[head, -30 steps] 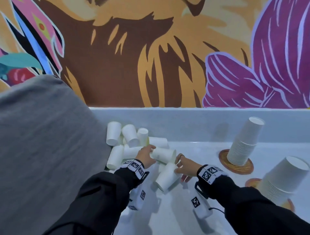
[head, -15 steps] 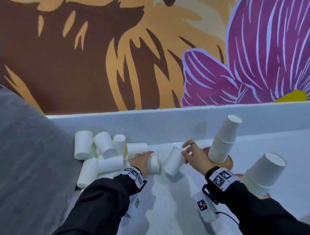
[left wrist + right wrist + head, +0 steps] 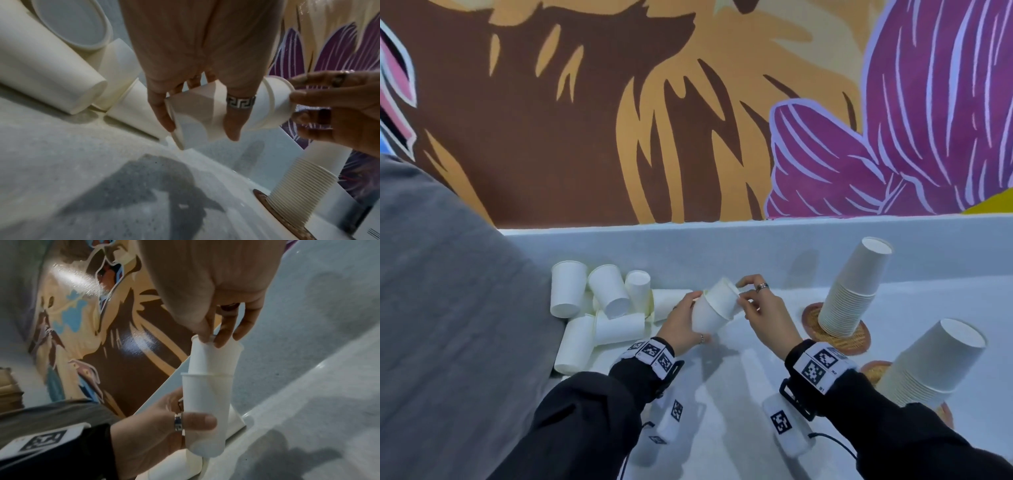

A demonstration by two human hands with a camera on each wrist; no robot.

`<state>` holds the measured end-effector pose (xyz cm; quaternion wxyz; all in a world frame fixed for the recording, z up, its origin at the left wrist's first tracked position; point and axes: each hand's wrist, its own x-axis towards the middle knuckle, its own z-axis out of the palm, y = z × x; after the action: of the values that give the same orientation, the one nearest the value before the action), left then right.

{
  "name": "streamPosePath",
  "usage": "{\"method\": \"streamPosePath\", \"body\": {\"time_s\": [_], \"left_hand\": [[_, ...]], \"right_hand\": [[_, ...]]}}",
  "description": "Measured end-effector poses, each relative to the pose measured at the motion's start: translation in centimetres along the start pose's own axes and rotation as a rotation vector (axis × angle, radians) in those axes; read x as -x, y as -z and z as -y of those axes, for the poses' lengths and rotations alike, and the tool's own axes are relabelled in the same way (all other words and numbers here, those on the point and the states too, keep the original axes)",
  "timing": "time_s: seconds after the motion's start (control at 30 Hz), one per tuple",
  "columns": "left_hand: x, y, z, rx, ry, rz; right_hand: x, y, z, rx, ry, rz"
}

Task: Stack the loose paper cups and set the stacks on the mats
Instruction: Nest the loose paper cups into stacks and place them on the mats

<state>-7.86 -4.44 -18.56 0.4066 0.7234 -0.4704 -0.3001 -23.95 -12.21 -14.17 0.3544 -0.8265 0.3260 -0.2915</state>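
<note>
Head, wall: painted mural (image 3: 688,113) fills the upper frame above a pale counter (image 3: 722,394).
Head, loose cups: a heap (image 3: 599,308) lies at centre left.
Head, left hand (image 3: 681,325): fingers curled round the lower cup (image 3: 705,317), centre frame.
Head, right hand (image 3: 763,315): fingertips pinch the upper cup (image 3: 722,298), partly nested in the lower cup.
Head, stacks: one stack (image 3: 854,291) stands on a mat (image 3: 852,339) at right; another stack (image 3: 935,363) sits lower right.
Left wrist, left hand (image 3: 197,65): ringed finger and thumb wrap the lower cup (image 3: 195,116) above the counter.
Right wrist, right hand (image 3: 216,288): fingertips grip the upper cup (image 3: 213,356) at its rim; the left hand (image 3: 156,431) holds the lower cup (image 3: 205,410) below.
</note>
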Motion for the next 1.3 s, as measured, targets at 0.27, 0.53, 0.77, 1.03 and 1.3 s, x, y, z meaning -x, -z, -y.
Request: {"method": "streamPosePath", "body": {"time_s": [0.27, 0.53, 0.77, 1.03, 1.3], "left_hand": [[1.3, 3.7, 1.0, 0.218, -0.050, -0.235], [2.1, 8.1, 2.2, 0.301, -0.048, -0.529], [2.2, 9.8, 2.8, 0.306, -0.082, -0.553], [2.6, 9.5, 3.1, 0.315, -0.091, -0.526], [2.8, 8.4, 1.8, 0.294, -0.126, -0.483]], "right_hand": [[-2.8, -3.6, 2.7, -0.196, -0.016, 0.033], [-7.5, -9.4, 0.4, 0.365, -0.075, 0.419], [-8.7, -13.6, 0.8, 0.629, 0.076, 0.532], [-7.6, -15.1, -0.3, 0.677, 0.055, 0.509], [-8.6, -8.9, 1.4, 0.015, 0.028, 0.012]]}}
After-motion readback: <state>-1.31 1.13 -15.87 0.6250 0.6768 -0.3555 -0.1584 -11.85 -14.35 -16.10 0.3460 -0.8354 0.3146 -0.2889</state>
